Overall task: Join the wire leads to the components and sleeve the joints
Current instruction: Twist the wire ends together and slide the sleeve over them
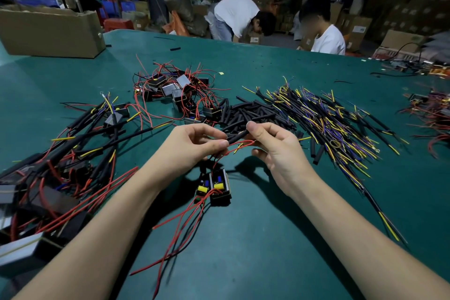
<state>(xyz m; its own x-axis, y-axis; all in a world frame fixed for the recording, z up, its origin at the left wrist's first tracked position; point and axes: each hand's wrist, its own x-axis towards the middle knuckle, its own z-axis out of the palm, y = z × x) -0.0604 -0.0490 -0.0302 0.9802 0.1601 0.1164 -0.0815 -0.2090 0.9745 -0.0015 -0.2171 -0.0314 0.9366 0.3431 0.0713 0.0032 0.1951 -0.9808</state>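
At the centre of the frame the right hand (pixel 275 151) pinches a short black sleeve (pixel 237 136) between thumb and forefinger near its upper end, the other fingers loosely curled beneath. The left hand (pixel 192 147) closes finger and thumb on the sleeve's lower end, where a thin red lead (pixel 239 144) arcs out. So each grip is closed on the work, neither wide open. The lead runs down to two small components (pixel 214 186) lying side by side on the green desk (pixel 267 238), just below the hands, with more red and black leads trailing toward the lower edge of the frame. The sleeve looks light and rubbery, soft enough to flatten under a hard pinch, so it is probably best held lightly near its mouth to keep the bore round. The lead is limp and springy and likely needs holding close to its bared tip, or it will buckle instead of entering. The components look light enough to drag if the lead is tugged. Both forearms reach in from the bottom corners, wrists raised off the desk, palms turned inward toward each other. Spare sleeves (pixel 253 112) lie heaped just above the hands.
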